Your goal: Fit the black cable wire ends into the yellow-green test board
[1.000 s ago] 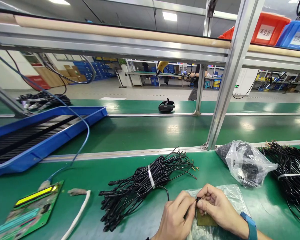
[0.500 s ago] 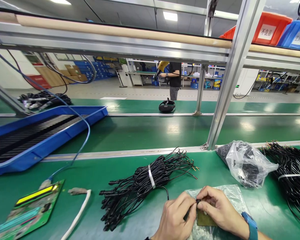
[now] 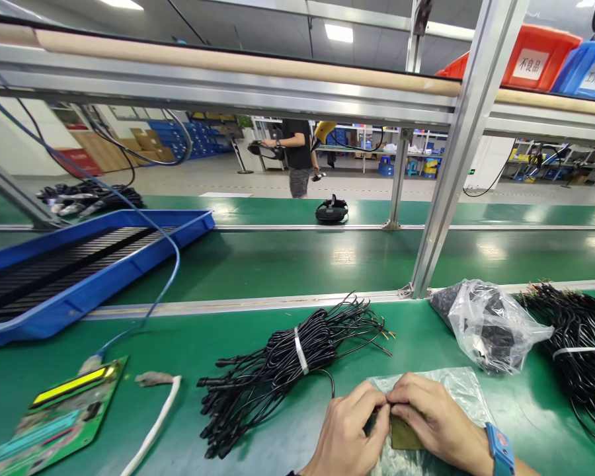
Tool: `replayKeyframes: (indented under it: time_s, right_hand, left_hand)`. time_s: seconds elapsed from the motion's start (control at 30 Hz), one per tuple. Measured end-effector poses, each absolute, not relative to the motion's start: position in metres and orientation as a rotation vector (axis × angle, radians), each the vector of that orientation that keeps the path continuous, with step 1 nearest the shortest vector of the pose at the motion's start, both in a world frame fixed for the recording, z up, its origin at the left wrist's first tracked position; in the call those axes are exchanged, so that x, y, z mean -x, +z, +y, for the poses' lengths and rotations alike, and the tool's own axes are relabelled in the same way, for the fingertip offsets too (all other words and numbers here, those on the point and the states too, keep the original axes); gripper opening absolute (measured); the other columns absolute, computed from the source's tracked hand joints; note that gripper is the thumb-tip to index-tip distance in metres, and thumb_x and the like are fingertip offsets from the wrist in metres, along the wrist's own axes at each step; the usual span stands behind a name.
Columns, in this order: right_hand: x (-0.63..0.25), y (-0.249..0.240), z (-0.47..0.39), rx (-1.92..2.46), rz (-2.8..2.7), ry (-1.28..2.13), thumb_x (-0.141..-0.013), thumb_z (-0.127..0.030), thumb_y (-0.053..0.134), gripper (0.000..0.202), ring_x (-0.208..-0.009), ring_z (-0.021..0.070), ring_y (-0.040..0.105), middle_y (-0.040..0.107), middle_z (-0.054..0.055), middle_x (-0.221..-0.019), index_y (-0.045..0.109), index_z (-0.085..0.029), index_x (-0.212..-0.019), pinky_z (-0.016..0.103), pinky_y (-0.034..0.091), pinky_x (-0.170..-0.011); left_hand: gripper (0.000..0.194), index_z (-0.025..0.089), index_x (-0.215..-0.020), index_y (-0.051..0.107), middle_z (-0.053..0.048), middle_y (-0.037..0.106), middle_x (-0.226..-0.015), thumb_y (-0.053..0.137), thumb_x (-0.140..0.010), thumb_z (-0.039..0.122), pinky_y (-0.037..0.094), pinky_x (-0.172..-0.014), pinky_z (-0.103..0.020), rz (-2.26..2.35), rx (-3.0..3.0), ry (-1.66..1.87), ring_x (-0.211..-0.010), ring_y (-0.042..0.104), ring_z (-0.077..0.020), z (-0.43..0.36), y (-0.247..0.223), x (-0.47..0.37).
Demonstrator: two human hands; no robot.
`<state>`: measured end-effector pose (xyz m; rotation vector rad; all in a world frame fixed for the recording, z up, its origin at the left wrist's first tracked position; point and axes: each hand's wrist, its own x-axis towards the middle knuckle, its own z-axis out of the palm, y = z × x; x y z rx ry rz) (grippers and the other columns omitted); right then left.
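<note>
My left hand (image 3: pixel 350 426) and my right hand (image 3: pixel 429 413) meet at the lower right, thumbs and fingers pinched together tip to tip. Between them is a small black part, now almost wholly covered by the fingers; a dark bit (image 3: pixel 370 423) of something shows inside the left grip. Below the right fingers lies a flat olive-brown square piece (image 3: pixel 405 433) on a clear plastic bag (image 3: pixel 463 383). Left of the hands lies a tied bundle of black cables (image 3: pixel 282 360) with bare wire ends; one cable runs down behind my left hand.
A clear bag of black parts (image 3: pixel 493 327) and another black cable bundle (image 3: pixel 582 344) lie at right. Leftward are a green circuit board (image 3: pixel 62 420), a white cable (image 3: pixel 153 426) and a blue tray (image 3: pixel 178 231). A metal post (image 3: pixel 451 178) rises behind. A person (image 3: pixel 297 155) stands beyond.
My fingertips have closed further over the small black part, which showed between them before. My right wrist has turned slightly. The person in the background has moved left.
</note>
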<state>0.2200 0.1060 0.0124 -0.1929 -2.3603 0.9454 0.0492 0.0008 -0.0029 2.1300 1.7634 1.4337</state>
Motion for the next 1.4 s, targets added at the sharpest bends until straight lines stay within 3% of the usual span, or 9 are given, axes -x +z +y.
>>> replayKeyframes:
  time_s: [0.23,0.43,0.7,0.83,1.0,1.2,1.4]
  right_hand:
    - [-0.220,0.015,0.106,0.278,-2.389,0.929,-0.112,-0.029,0.041,0.029,-0.088,0.0204,0.066,0.069,0.009,-0.099,0.066,-0.023,-0.127,0.030,0.055,-0.076]
    - [-0.219,0.005,0.105,0.400,-2.316,0.989,-0.107,-0.027,0.051,0.018,-0.084,0.0202,0.066,0.069,0.007,-0.095,0.067,-0.023,-0.113,0.029,0.052,-0.075]
    - [-0.216,0.002,0.106,0.368,-2.256,1.050,-0.107,-0.024,0.050,0.017,-0.089,0.0192,0.065,0.066,0.007,-0.098,0.066,-0.022,-0.112,0.028,0.051,-0.079]
    - [-0.216,0.003,0.106,0.437,-2.209,1.148,-0.105,-0.031,0.055,0.017,-0.086,0.0200,0.064,0.067,0.006,-0.094,0.069,-0.021,-0.105,0.029,0.050,-0.078]
    - [-0.215,0.000,0.109,0.626,-2.062,1.521,-0.096,-0.048,0.069,0.029,-0.077,0.0203,0.063,0.069,0.006,-0.092,0.074,-0.019,-0.101,0.029,0.049,-0.070]
    - [-0.215,0.003,0.107,0.510,-2.125,1.333,-0.100,-0.047,0.064,0.029,-0.085,0.0219,0.063,0.069,0.007,-0.092,0.073,-0.020,-0.098,0.032,0.048,-0.078]
    - [-0.213,-0.004,0.108,0.620,-1.975,1.658,-0.092,-0.057,0.073,0.039,-0.074,0.0192,0.061,0.068,0.004,-0.084,0.073,-0.018,-0.098,0.029,0.049,-0.070]
  left_hand:
    - [0.014,0.021,-0.101,0.057,-0.004,0.062,-0.088,0.048,-0.095,0.012,0.050,-0.062,-0.024,1.670,-1.971,1.306,-0.076,0.065,-0.0161,-0.001,0.006,-0.046]
    - [0.017,0.021,-0.091,0.053,-0.002,0.058,-0.083,0.043,-0.098,0.009,0.045,-0.060,-0.023,1.653,-1.952,1.379,-0.070,0.061,-0.0136,0.000,0.004,-0.044]
    - [0.018,0.021,-0.089,0.052,-0.001,0.057,-0.082,0.043,-0.097,0.007,0.041,-0.060,-0.022,1.585,-1.958,1.446,-0.069,0.058,-0.0127,0.001,0.001,-0.044]
    - [0.017,0.020,-0.090,0.052,-0.002,0.058,-0.082,0.044,-0.096,0.006,0.041,-0.060,-0.022,1.550,-1.965,1.491,-0.070,0.058,-0.0129,0.002,0.000,-0.044]
    - [0.017,0.021,-0.088,0.051,-0.001,0.057,-0.080,0.045,-0.094,0.006,0.040,-0.059,-0.022,1.526,-1.967,1.530,-0.069,0.058,-0.0127,0.002,-0.002,-0.044]
    - [0.017,0.021,-0.090,0.052,-0.001,0.058,-0.080,0.046,-0.094,0.006,0.041,-0.059,-0.021,1.508,-1.966,1.551,-0.069,0.058,-0.0126,0.002,0.000,-0.046]
    - [0.018,0.021,-0.089,0.052,-0.002,0.059,-0.081,0.046,-0.095,0.005,0.042,-0.061,-0.021,1.483,-1.962,1.562,-0.071,0.059,-0.0127,0.003,0.001,-0.046]
